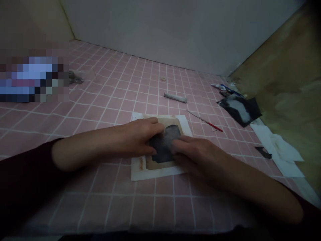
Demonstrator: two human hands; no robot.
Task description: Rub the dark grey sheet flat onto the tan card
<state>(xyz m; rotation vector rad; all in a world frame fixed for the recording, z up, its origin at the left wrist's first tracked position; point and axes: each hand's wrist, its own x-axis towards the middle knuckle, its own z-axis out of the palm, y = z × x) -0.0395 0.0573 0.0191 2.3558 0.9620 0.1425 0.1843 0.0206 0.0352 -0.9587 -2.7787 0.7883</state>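
Observation:
A black patch [162, 152] with a greyish, dusty-looking middle lies on a tan sheet [150, 165], which rests on a larger white sheet [137, 174]. My left hand [144, 135] presses on the left side of the patch and tan sheet, thumb and index finger apart. Over the right side of the black patch, my right hand [194, 150] is curled with its fingers together. Motion blur softens its fingertips, and whatever they may hold is hidden.
Beyond the sheets lie a grey stick-like piece [175, 98], a thin red-handled tool [213, 126] and a small ring [163, 79]. To the right are a black sheet with a pale patch [254, 107], white papers [288, 157] and a black scrap [263, 152]. Pink checked cloth [120, 204] covers the table.

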